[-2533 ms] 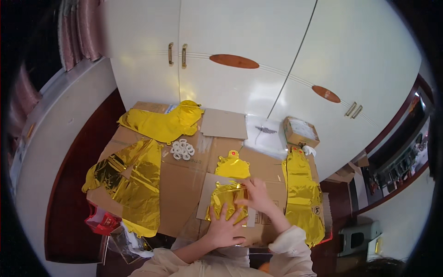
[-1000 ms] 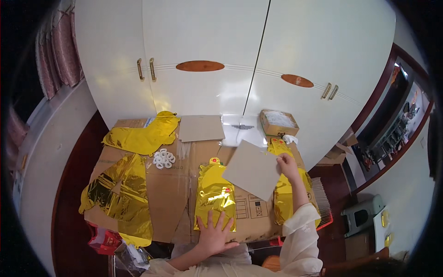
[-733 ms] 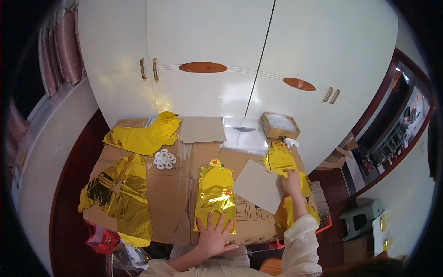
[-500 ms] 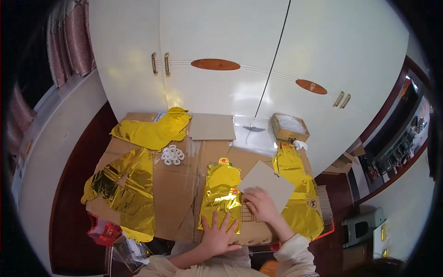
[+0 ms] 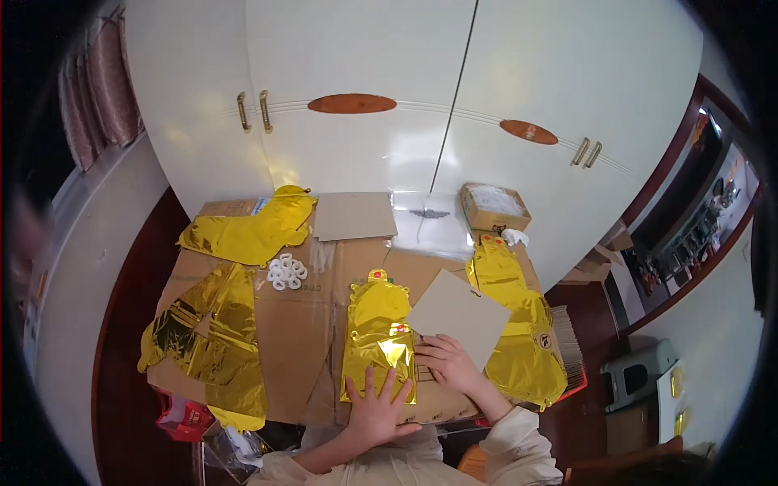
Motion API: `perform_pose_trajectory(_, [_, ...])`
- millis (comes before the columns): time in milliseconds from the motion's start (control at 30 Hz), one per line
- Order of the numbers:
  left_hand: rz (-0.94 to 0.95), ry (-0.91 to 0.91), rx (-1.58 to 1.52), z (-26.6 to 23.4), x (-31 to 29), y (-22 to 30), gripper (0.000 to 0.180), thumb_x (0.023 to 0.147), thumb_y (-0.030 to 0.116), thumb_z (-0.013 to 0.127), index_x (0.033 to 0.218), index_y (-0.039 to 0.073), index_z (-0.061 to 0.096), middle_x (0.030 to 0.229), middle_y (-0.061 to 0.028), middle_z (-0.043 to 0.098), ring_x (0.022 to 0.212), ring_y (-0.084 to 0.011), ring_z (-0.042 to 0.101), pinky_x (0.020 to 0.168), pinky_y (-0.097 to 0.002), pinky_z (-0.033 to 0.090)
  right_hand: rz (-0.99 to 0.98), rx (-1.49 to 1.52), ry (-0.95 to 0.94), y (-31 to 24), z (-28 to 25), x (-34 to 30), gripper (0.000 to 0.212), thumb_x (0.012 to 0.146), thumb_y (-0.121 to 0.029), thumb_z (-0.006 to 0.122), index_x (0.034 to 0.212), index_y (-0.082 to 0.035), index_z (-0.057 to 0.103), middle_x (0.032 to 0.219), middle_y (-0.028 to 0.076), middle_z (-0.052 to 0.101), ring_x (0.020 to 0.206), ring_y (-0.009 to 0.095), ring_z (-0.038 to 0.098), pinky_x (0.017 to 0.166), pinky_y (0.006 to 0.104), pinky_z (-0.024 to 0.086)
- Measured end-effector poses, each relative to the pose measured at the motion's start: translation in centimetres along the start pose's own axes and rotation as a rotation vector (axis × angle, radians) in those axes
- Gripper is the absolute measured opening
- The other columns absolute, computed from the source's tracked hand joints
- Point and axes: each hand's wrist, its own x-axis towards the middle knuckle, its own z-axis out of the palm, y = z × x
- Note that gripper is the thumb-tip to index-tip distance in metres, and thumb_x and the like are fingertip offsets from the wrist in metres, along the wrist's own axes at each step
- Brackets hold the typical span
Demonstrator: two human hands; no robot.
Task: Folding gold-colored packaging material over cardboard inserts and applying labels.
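While your left hand (image 5: 375, 411) lies on the folded, roughly rectangular gold foil piece (image 5: 378, 324), your right hand (image 5: 450, 364) rests beside it

Your left palm faces down, fingers spread over the foil's lower end, gripping nothing. Your right hand is also palm down and released, fingertips at the foil's right edge; you cannot tell whether they touch it.

The foil lies near the front edge of the flat brown cardboard covering (image 5: 296, 348), which shows widely on its left. To its right, one square grey-beige cardboard sheet (image 5: 458, 312) sits askew, a corner over gold foil.

Count one folded piece and three larger gold foil shapes (image 5: 519, 336), two left and one right; layers may hide more. Left of centre is one heap of white rings (image 5: 286, 273), too overlapped to count. Behind stands one small brown cardboard box (image 5: 493, 219).
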Motion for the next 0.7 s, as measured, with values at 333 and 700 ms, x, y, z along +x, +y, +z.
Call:
perform_pose_trajectory(333, [0.011,0.002,-0.027,0.5,0.0,-0.1,0.095,0.073,0.084,0.05,0.141,0.018,0.051,0.149,-0.0224,0.036,0.133,-0.0587,0.026,0.093,-0.0841,0.014,-0.149,-0.024,-0.133,-0.8,-0.2,-1.3,0.036,0.082,-0.022,0.061,0.115,-0.012,0.069,0.131,0.001,0.062,0.133,0.023,0.046,0.112,0.0437,0.032])
perform_pose_trajectory(700, [0.005,-0.049,-0.019,0.4,0.4,0.0,0.099,0.072,0.087,0.047,0.144,0.019,0.047,0.151,-0.0232,0.034,0.135,-0.0596,0.023,0.095,-0.0841,0.008,-0.13,-0.067,-0.099,-0.8,-0.7,-1.2,0.036,0.085,-0.025,0.061,0.119,-0.014,0.067,0.13,0.001,0.062,0.133,0.021,0.046,0.112,0.0436,0.032])
